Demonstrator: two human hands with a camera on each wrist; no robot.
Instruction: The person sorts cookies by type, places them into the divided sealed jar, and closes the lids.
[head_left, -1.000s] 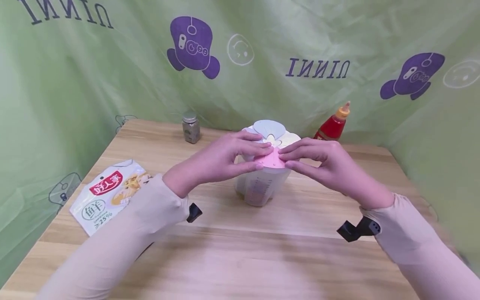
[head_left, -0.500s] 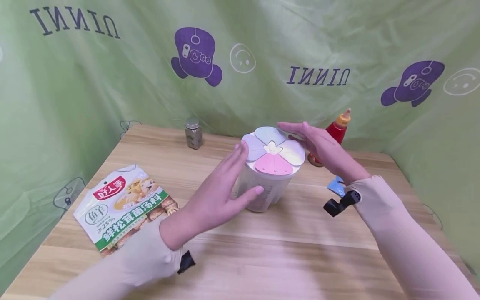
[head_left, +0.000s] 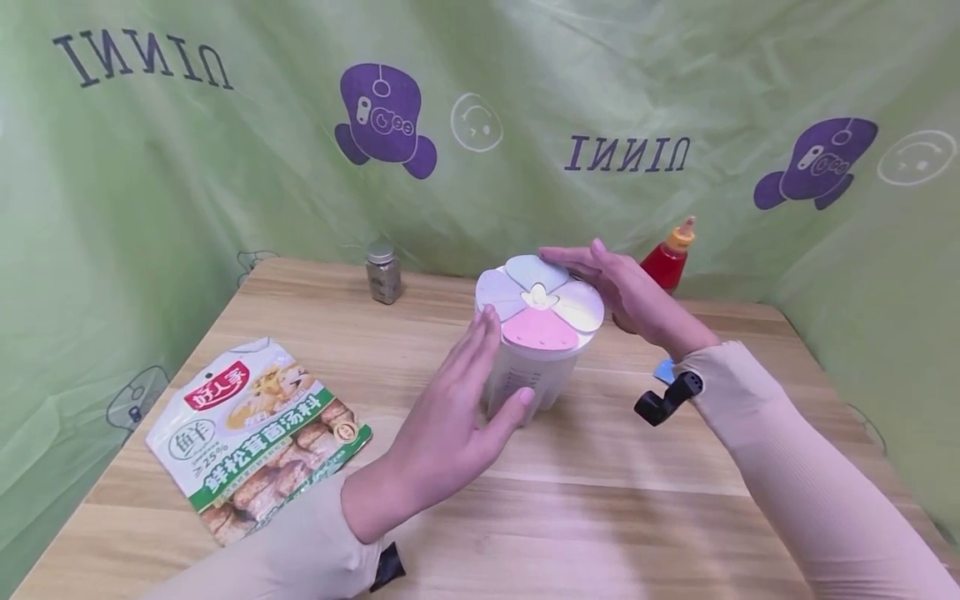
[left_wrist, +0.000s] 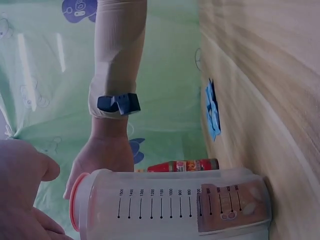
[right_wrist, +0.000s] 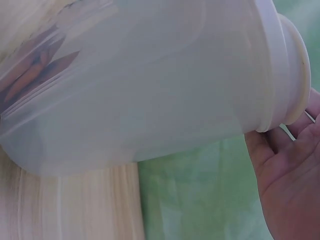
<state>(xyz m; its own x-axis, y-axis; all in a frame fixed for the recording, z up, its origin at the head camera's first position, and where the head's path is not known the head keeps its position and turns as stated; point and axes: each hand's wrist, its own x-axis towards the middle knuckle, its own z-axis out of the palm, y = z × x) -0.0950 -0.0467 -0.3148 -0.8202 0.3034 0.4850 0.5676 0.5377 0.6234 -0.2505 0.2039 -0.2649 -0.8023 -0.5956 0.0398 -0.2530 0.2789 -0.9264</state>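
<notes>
A translucent storage canister (head_left: pixel 536 379) stands upright on the table, topped by a round lid (head_left: pixel 540 343) with four petal-shaped flaps, one of them pink (head_left: pixel 540 329). All the flaps lie flat. Straight-fingered, my left hand (head_left: pixel 442 442) is at the canister's front left, its fingertips close to the lid's edge; whether they touch it I cannot tell. Behind the lid on the right, my right hand (head_left: pixel 637 292) extends its fingers along the rim. Measuring marks run down the canister's wall in the left wrist view, and a brownish packet (left_wrist: pixel 225 212) shows inside its lower part.
A white and green soup-seasoning pouch (head_left: pixel 262 433) lies at the table's left. At the back stand a small spice jar (head_left: pixel 384 277) and a red sauce bottle (head_left: pixel 664 265) with a yellow cap. Partly behind my right wrist lies a blue packet (head_left: pixel 664 371).
Both hands have left the pink flap, where their fingertips rested, and spread to either side of the lid. In the last half second they have shifted only slightly.
</notes>
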